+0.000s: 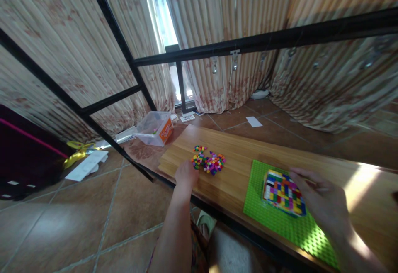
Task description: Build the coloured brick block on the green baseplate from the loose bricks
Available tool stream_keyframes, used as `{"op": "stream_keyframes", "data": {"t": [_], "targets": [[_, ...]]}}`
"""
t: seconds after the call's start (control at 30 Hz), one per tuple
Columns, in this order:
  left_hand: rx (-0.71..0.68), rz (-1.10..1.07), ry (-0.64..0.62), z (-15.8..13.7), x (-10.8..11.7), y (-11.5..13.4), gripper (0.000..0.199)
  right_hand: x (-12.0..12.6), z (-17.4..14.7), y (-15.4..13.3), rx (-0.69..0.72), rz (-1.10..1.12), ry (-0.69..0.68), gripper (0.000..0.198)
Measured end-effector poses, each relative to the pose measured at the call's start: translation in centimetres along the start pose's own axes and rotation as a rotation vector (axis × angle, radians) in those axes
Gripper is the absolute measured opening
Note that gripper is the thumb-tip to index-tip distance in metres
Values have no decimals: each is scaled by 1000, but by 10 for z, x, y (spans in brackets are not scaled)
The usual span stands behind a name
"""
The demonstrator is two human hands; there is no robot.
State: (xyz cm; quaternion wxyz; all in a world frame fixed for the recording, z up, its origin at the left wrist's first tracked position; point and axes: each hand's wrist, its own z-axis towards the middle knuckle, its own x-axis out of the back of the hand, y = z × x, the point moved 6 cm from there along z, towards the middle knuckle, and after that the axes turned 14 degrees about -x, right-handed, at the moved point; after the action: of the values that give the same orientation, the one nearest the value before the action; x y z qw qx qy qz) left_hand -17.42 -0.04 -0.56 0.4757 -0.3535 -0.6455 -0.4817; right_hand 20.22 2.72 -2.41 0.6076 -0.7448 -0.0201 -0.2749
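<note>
My left hand (186, 173) is at the near left edge of a loose pile of small coloured bricks (214, 163). Its fingers point down and are mostly hidden behind the back of the hand. To the right, a block built from multicoloured bricks (282, 192) stands on a green studded baseplate (253, 198). My right hand (325, 198) is at the right side of this block, with thumb and forefinger drawn together by its far right corner. Whatever may be between those fingertips is too small to make out.
The wooden bench top (239, 146) carries the bricks and baseplate. A clear plastic box (151, 130) with an orange label stands beyond its left end. Black metal bars (217, 49) run across behind, before curtains. Papers (254, 121) lie on the tiled floor.
</note>
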Motion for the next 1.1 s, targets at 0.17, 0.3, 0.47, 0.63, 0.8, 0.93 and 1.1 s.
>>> {"op": "stream_keyframes", "data": {"t": [0.17,0.3,0.47,0.63,0.8,0.93,1.1], "targets": [[-32,-17,21,3,5,2,13,1,-1,-3,43,28,23,34],[-181,-271,112,6,6,23,5,1,-8,-14,115,85,72,30],[-435,-889,131,2,-6,79,10,-11,-30,-38,273,150,3,27],[-574,-1242,-35,-18,-15,132,10,-28,-54,-62,401,108,-205,20],[-607,-1360,-117,-30,-19,155,13,-30,-59,-69,414,122,-287,18],[-617,-1403,-146,-33,-22,162,16,-29,-57,-67,344,196,-319,13],[-572,-1408,-194,-34,-29,166,16,-28,-55,-63,282,298,-362,13]]}}
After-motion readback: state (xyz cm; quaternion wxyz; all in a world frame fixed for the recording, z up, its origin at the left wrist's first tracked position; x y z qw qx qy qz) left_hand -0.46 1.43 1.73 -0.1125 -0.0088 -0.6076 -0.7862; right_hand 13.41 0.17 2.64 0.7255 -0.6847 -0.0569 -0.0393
